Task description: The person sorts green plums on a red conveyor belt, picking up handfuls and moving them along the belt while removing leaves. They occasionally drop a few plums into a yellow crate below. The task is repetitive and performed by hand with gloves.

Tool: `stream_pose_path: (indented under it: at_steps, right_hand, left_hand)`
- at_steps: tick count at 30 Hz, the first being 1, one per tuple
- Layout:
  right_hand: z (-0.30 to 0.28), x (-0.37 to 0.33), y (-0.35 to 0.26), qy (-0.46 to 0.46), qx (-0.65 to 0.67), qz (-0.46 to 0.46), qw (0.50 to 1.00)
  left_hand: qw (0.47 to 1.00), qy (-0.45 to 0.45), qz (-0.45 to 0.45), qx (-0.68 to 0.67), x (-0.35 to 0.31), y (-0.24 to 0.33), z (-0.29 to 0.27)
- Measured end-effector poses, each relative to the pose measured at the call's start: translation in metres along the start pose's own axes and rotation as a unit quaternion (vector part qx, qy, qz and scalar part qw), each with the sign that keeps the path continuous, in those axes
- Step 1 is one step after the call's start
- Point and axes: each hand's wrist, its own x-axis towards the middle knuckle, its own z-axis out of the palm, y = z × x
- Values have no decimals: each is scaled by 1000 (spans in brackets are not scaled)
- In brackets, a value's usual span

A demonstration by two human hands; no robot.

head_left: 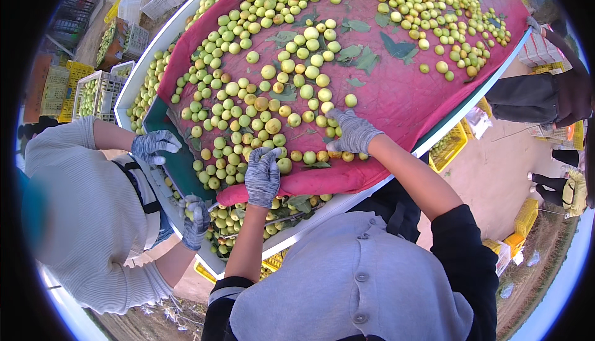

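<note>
Small round green-yellow fruits [238, 121], like jujubes, lie loose with leaves over a red cloth [396, 102]. My left hand [262, 178], in a grey knitted glove, is at the cloth's rolled near edge among the fruits. Its fingers are curled together, and whatever they hold is hidden. To its right, my right hand [354, 133], gloved alike, reaches over the cloth. Its thumb and fingers are apart, beside several fruits at the fingertips. More fruits [232, 226] and leaves lie in the white-rimmed trough below the roll.
At the left, a co-worker in a pale ribbed top has gloved hands [155, 147] at the trough's white rim [133, 87]. Fruit crates [96, 96] stand beyond. Another person [527, 96] stands at the far right, near a yellow crate [450, 148]. A second fruit heap [443, 16] lies farther back.
</note>
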Motion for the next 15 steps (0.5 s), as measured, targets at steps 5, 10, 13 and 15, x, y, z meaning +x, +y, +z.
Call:
stream_pose_path:
  at_steps: [5, 10, 13, 15]
  right_hand:
    - [-30, 88, -35, 124, 188, -101, 969]
    - [-103, 160, 9, 360, 17, -25, 933]
    - [-95, 176, 6, 352, -51, 7, 935]
    - [-66, 177, -12, 341, -119, 31, 932]
  left_hand:
    - [976, 149, -32, -155, -9, -9, 9]
    - [995, 91, 26, -23, -9, -4, 10]
    - [994, 110, 13, -5, -9, -4, 12]
    - [995, 103, 13, 3, -9, -5, 13]
